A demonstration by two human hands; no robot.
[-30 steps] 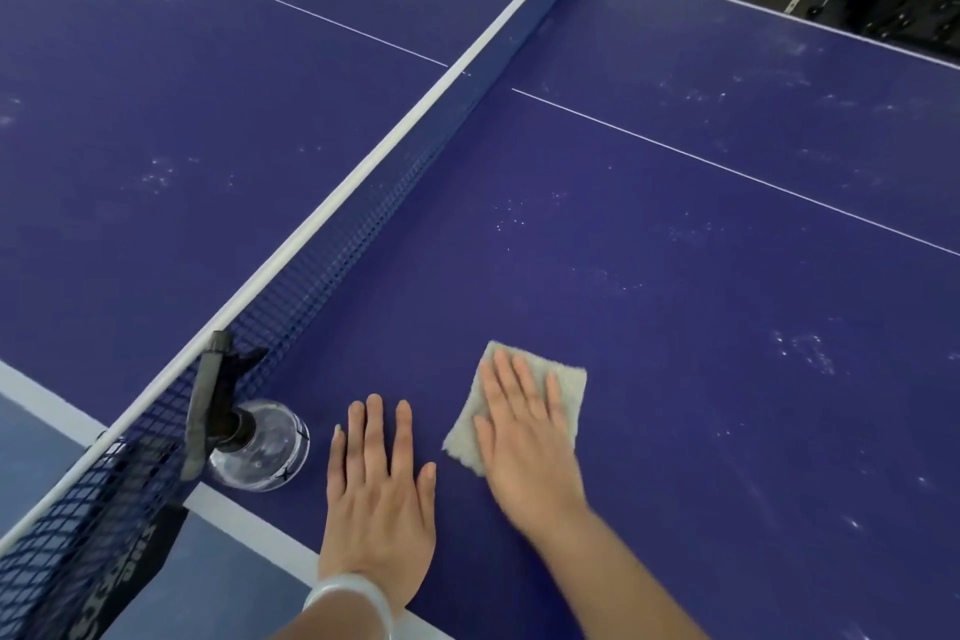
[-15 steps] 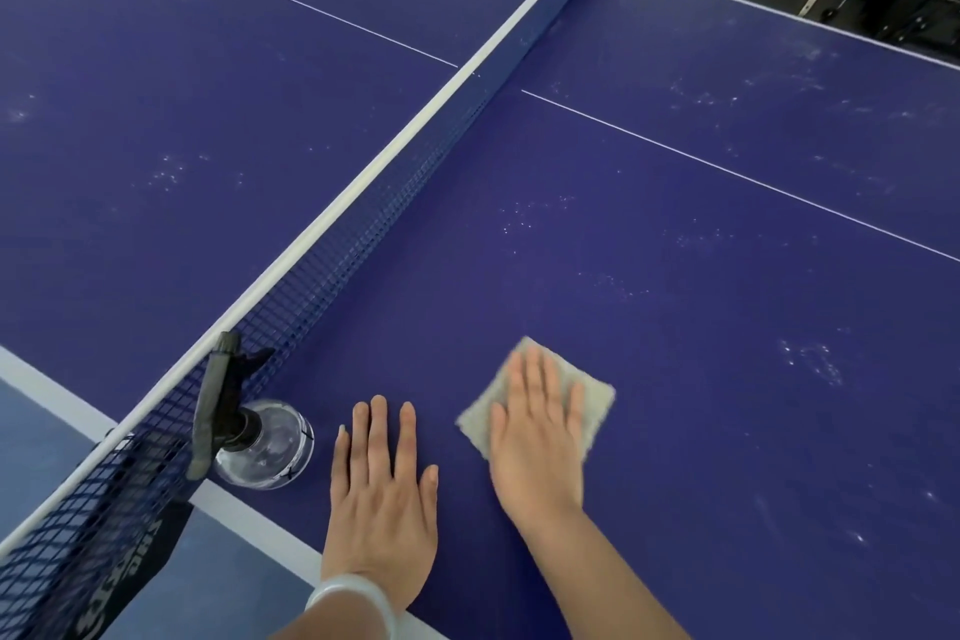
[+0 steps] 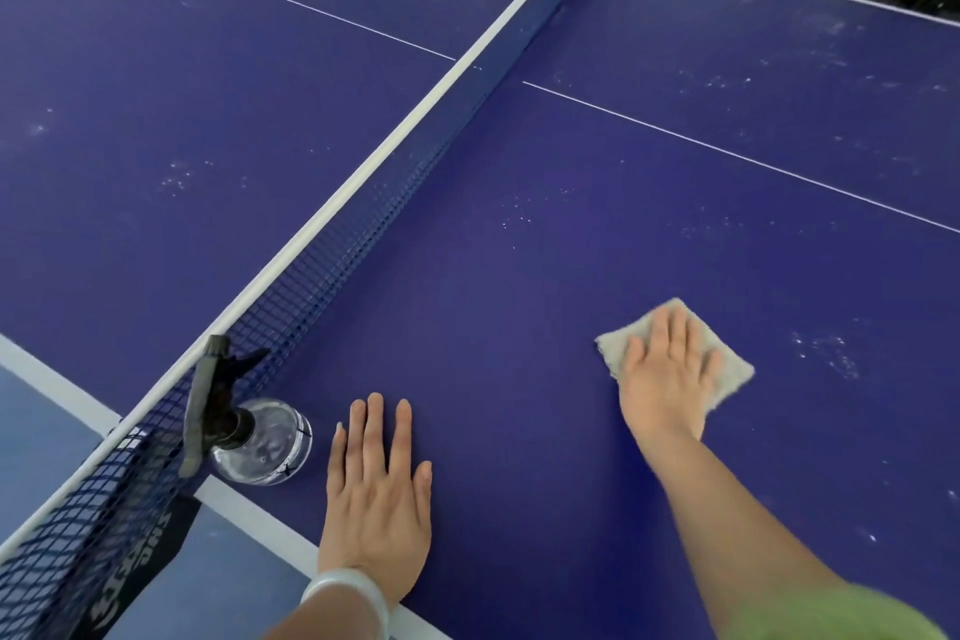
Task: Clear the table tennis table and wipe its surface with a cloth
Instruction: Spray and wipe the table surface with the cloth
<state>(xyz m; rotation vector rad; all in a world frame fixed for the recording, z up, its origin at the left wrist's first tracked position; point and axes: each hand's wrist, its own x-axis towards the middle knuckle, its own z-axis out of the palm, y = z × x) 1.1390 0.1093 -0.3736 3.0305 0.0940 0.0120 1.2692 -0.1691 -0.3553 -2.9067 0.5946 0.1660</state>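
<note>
Pressing down flat, the right hand point(image 3: 667, 379) lies on a pale beige cloth point(image 3: 733, 373) on the near right part of the blue surface point(image 3: 519, 317), right of the net point(image 3: 363, 224). Its fingers point(image 3: 662, 333) are straight and a little spread, pointing toward the far side, and they cover most of the cloth, so only its left corner and right edge show. The hand is blurred. A green sleeve point(image 3: 841, 613) shows at the near right corner of the view. The left hand point(image 3: 376, 499) rests palm down on the surface close to the near edge, well apart from the cloth. Its fingers point(image 3: 373, 426) are straight and close together with the thumb held out to the right, and it holds nothing. A pale bracelet point(image 3: 348, 592) circles that wrist. Just left of the left hand, a clear spray bottle point(image 3: 265, 447) with a dark trigger head stands upright at the near end of the net, right against the mesh. The net runs from the near left to the far right, with a white band along its top. A thin white line point(image 3: 727, 151) crosses the surface beyond the cloth. Whitish specks point(image 3: 826, 348) dot the surface just right of the cloth, and fainter patches show farther off on both sides of the net.
</note>
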